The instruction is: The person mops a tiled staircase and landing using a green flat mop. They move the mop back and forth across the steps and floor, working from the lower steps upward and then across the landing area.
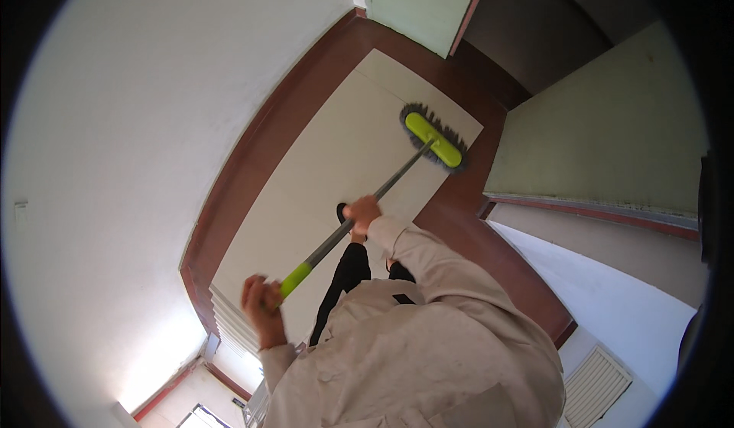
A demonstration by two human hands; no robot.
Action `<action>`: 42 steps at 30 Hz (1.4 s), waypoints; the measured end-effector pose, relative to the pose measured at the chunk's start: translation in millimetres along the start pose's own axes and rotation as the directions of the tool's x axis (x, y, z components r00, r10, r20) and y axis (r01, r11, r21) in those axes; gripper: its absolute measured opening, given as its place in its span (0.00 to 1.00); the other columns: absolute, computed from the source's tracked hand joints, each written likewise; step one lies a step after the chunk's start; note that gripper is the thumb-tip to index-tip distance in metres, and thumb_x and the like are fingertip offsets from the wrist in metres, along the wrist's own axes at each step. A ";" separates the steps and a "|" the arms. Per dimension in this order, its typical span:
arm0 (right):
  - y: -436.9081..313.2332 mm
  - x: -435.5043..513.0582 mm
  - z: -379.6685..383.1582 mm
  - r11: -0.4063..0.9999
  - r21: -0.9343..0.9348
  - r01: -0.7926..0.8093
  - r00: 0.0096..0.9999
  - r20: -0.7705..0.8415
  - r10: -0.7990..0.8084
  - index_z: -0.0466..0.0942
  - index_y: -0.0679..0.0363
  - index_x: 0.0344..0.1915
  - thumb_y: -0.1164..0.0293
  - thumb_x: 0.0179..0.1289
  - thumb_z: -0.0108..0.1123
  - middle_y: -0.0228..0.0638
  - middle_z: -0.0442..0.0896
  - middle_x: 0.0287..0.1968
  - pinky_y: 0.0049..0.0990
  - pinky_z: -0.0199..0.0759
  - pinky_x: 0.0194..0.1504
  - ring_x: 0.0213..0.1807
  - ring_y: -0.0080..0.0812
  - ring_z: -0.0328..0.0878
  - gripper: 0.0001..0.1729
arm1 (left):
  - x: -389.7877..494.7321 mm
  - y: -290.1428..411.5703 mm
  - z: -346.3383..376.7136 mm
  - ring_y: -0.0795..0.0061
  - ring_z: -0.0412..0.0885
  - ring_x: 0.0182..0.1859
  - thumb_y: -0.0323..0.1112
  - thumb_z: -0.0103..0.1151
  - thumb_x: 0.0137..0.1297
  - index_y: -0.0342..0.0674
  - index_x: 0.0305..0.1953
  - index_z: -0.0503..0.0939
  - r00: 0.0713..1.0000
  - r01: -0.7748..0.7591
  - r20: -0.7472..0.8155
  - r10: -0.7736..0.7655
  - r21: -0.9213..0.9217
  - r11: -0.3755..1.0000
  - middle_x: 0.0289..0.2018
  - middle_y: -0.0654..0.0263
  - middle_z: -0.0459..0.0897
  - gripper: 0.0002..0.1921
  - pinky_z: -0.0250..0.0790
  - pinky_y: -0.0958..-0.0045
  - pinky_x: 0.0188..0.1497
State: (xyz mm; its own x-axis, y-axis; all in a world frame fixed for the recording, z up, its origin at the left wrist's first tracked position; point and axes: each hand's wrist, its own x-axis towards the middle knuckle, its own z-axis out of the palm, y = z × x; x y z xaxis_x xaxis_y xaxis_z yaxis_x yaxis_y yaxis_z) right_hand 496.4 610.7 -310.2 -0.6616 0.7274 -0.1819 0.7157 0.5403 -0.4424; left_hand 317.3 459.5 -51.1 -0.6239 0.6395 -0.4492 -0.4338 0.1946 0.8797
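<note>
A dust mop with a lime-green head (434, 140) and a grey chenille fringe rests on the cream floor tiles (309, 164), near their border with the dark red edging. Its grey metal handle (332, 241) runs down to the lower left. My left hand (264, 302) is closed round the lime-green grip (295, 279) at the handle's top end. Farther down, my right hand (363, 214) grips the metal shaft. Below the right hand a dark shoe (342, 212) shows in part.
A white wall (132, 112) with a dark red skirting runs along the left. Pale green doors (596, 124) stand at the upper right and top, beside a dark doorway (522, 32). A white ribbed radiator (232, 319) is at the lower left, a louvred vent (598, 386) at the lower right.
</note>
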 end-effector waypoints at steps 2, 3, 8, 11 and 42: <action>-50.9 -4.0 22.7 0.978 0.208 0.028 0.980 0.187 -0.068 0.76 0.56 0.21 0.69 0.45 0.56 0.40 0.80 0.25 0.44 0.68 0.29 0.34 0.45 0.79 0.04 | -21.7 38.8 -28.0 0.83 0.54 0.14 0.32 0.48 0.65 0.37 0.33 0.73 0.986 -0.032 -0.158 0.045 0.080 0.996 0.10 0.74 0.56 0.06 0.68 0.74 0.36; -88.0 -14.6 -29.3 0.953 0.271 0.137 0.934 0.286 -0.216 0.76 0.58 0.25 0.71 0.44 0.57 0.41 0.80 0.27 0.45 0.69 0.32 0.34 0.45 0.79 0.05 | -39.9 53.3 -47.3 0.84 0.53 0.14 0.33 0.48 0.65 0.37 0.32 0.73 0.970 -0.092 -0.215 0.113 0.105 0.990 0.10 0.74 0.54 0.07 0.67 0.76 0.34; -167.3 -33.2 11.8 0.768 0.556 0.319 0.790 0.292 -0.539 0.75 0.54 0.35 0.74 0.44 0.59 0.40 0.81 0.31 0.45 0.70 0.38 0.38 0.46 0.79 0.14 | -92.1 100.4 -89.6 0.86 0.44 0.11 0.35 0.43 0.71 0.38 0.32 0.70 0.884 -0.285 -0.378 0.274 0.028 0.958 0.07 0.77 0.49 0.10 0.50 0.80 0.21; -172.2 -41.1 3.8 0.791 0.529 0.308 0.767 0.354 -0.535 0.75 0.53 0.37 0.74 0.43 0.59 0.39 0.81 0.33 0.44 0.70 0.39 0.39 0.46 0.79 0.16 | -100.3 91.9 -98.1 0.87 0.43 0.11 0.36 0.42 0.71 0.39 0.33 0.69 0.884 -0.324 -0.347 0.313 0.025 0.946 0.07 0.77 0.49 0.10 0.48 0.79 0.20; -258.7 40.0 62.8 0.664 0.488 0.566 0.522 0.410 -0.747 0.74 0.52 0.36 0.63 0.50 0.62 0.37 0.81 0.29 0.47 0.63 0.43 0.39 0.41 0.80 0.13 | -109.2 70.7 -194.5 0.86 0.47 0.11 0.35 0.50 0.69 0.35 0.34 0.74 0.639 -0.317 -0.751 0.166 -0.060 0.947 0.07 0.76 0.47 0.10 0.61 0.76 0.28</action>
State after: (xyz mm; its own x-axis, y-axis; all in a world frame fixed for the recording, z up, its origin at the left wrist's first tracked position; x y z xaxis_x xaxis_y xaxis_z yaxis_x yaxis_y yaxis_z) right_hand 270.7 473.5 -258.1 -0.9723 -0.1976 -0.1248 -0.0087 0.5643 -0.8255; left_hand 228.3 258.9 29.9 -0.9589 -0.1181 -0.2579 -0.2520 -0.0628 0.9657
